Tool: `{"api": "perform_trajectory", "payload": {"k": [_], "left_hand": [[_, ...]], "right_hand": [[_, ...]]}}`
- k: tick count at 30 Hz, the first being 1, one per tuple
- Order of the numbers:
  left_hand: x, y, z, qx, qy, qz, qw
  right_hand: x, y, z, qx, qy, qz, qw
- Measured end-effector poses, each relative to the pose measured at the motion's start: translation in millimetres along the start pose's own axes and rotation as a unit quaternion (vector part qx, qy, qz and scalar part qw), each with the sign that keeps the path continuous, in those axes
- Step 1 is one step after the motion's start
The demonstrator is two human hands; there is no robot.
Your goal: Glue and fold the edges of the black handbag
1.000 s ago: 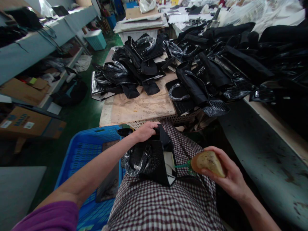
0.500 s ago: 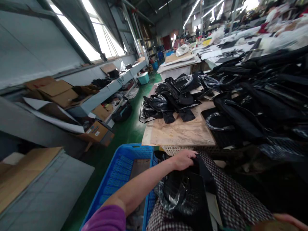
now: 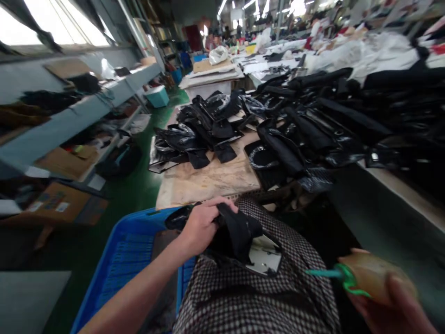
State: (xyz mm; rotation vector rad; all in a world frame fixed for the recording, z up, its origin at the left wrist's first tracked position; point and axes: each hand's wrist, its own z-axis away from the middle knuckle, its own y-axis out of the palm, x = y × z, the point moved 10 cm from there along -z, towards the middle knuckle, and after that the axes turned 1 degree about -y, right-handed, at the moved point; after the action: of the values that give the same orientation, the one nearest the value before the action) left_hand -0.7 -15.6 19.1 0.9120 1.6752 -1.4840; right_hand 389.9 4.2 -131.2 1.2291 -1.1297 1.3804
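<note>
My left hand (image 3: 200,223) is closed on a black glossy bag piece (image 3: 236,234) that lies on my checked lap (image 3: 257,297). Its pale inner side shows at the lower right of the piece. My right hand (image 3: 396,308), at the bottom right corner, grips a tan bottle with a green nozzle (image 3: 368,277); the nozzle points left toward the piece, and the hand is blurred and partly cut off.
A blue plastic crate (image 3: 121,264) stands at my left knee. Ahead is a wooden board (image 3: 208,178) with piles of black bag pieces (image 3: 208,125), and more black pieces (image 3: 330,116) cover the long table at the right. Shelves with cartons (image 3: 59,162) line the left aisle.
The view swung up and back down. My left hand has gathered the black piece up off the lap, folding it. My right hand with the bottle is back in view, lower.
</note>
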Motion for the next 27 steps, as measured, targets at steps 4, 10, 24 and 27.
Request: {"api": "perform_trajectory", "payload": {"k": [4, 10, 24, 27], "left_hand": [[-8, 24.0, 22, -0.029, 0.053, -0.056, 0.997], [-26, 39.7, 38, -0.022, 0.110, -0.075, 0.991], [-30, 41.8, 36, -0.007, 0.123, -0.082, 0.989], [-33, 43.0, 37, -0.007, 0.131, -0.079, 0.988]], "right_hand": [[-1, -11, 11, -0.099, 0.076, -0.121, 0.985], [12, -8, 6, -0.109, 0.069, 0.023, 0.991], [39, 15, -16, -0.044, -0.038, 0.226, 0.972], [42, 8, -14, -0.060, -0.025, 0.232, 0.971]]}}
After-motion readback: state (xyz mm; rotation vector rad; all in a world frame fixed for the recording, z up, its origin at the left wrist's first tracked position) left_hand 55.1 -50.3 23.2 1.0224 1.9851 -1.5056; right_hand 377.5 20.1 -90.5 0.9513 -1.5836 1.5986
